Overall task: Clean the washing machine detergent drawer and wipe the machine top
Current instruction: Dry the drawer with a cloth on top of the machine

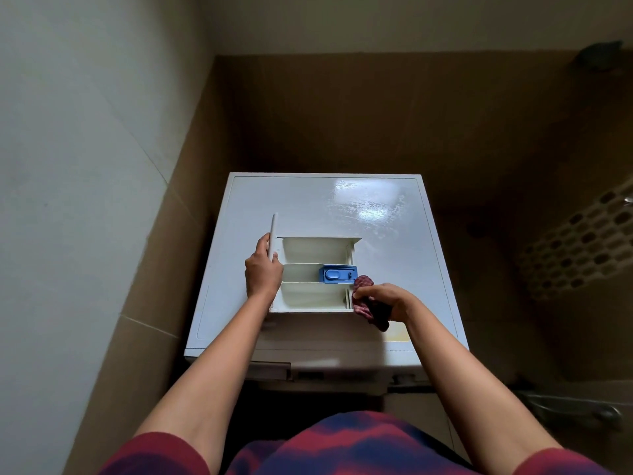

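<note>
Holding the sideways drawer (310,251) in the left grip (263,270), squeezing the cloth (365,308) in the right grip (387,299) by its right-edge end

Worn on the head; looks forward and steeply down. Wide-angle, taking in the side wall (85,166) and back wall (376,114). Stands close at the front of the machine (376,217), facing its rear. Covers the whole top, with both forearms entering from the bottom corners. Centres on the drawer (315,250), the left hand (262,269), and the right hand (387,299) with a cloth (368,313). Near enough to show the drawer's compartments.
</note>
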Demonstrator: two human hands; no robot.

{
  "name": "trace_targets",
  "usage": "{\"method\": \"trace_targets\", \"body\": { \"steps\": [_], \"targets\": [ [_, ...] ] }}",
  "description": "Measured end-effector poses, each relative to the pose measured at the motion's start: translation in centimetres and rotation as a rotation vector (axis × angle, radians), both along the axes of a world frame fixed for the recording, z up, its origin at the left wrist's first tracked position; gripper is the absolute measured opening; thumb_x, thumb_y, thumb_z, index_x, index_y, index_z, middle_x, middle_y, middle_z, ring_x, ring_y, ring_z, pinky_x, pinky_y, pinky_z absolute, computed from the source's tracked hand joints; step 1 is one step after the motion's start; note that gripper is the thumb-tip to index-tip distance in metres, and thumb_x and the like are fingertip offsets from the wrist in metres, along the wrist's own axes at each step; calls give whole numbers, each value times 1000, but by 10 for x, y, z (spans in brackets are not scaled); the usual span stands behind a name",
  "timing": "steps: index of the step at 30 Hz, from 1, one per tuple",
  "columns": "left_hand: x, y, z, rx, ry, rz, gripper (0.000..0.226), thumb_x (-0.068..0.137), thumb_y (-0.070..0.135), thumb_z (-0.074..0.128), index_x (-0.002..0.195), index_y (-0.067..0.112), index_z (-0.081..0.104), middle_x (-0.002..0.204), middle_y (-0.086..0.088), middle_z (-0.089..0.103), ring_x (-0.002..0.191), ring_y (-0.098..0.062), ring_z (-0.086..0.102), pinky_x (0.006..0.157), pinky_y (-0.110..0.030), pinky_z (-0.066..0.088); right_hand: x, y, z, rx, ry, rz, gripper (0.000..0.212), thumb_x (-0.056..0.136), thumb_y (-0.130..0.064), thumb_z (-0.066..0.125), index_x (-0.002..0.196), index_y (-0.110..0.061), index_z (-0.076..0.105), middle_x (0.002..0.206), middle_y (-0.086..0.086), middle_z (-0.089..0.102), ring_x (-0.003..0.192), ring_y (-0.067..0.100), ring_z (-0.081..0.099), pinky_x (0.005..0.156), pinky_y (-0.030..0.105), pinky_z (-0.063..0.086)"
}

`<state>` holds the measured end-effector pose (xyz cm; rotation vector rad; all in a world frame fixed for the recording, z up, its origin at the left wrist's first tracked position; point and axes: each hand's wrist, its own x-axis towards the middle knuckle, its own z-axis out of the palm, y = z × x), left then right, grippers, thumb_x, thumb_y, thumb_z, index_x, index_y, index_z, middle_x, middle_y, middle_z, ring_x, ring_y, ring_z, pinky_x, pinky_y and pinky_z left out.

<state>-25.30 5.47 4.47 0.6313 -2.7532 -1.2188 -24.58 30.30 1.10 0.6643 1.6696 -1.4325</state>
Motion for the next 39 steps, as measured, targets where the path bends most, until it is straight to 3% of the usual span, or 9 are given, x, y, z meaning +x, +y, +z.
{"method": "trace_targets", "body": {
  "steps": [5, 10, 14, 21, 29, 39],
  "targets": [
    [-1, 1, -1, -13, -6, 0, 43, 97, 10, 48, 139, 17, 45, 118, -16, 63, 98, -36, 62, 84, -45, 54, -9, 4, 6, -91, -135, 100, 17, 85, -16, 66, 90, -2, 57, 81, 14, 62, 70, 24, 59, 72, 36, 50],
    [-1, 2, -3, -26, -13, -2, 43, 98, 10, 47, 140, 17, 43, 114, -18, 63, 97, -37, 62, 83, -47, 55, -8, -5, 6, -142, -169, 153, 15, 88, -15, 58, 76, -7, 54, 59, 7, 59, 48, 17, 56, 58, 30, 48],
    [-2, 2, -2, -35, -20, 7, 41, 98, 10, 46, 139, 18, 44, 111, -19, 63, 96, -37, 62, 80, -45, 53, -13, -8, 5, -87, -170, 194, 13, 88, -15, 59, 78, -7, 56, 63, 8, 60, 54, 18, 57, 63, 33, 49],
    [-1, 2, -3, -29, -25, 10, 41, 98, 10, 46, 139, 18, 44, 110, -19, 64, 96, -37, 61, 81, -46, 53, -5, -6, -1, -182, -181, 106, 12, 88, -16, 58, 82, -6, 57, 66, 9, 59, 60, 20, 55, 61, 31, 46],
    [0, 2, -1, -31, -15, 11, 41, 98, 10, 46, 139, 18, 44, 110, -18, 64, 95, -36, 62, 80, -45, 54, 7, -1, -1, -264, -187, -9, 15, 89, -19, 58, 84, -4, 59, 68, 11, 58, 52, 22, 56, 55, 28, 47],
    [0, 1, -1, -11, -7, 5, 43, 97, 9, 47, 140, 17, 44, 111, -18, 64, 96, -36, 62, 82, -44, 55, 13, -4, -6, -247, -143, -103, 15, 88, -21, 57, 83, -8, 60, 57, 9, 59, 50, 22, 51, 57, 28, 38]
  ]
}}
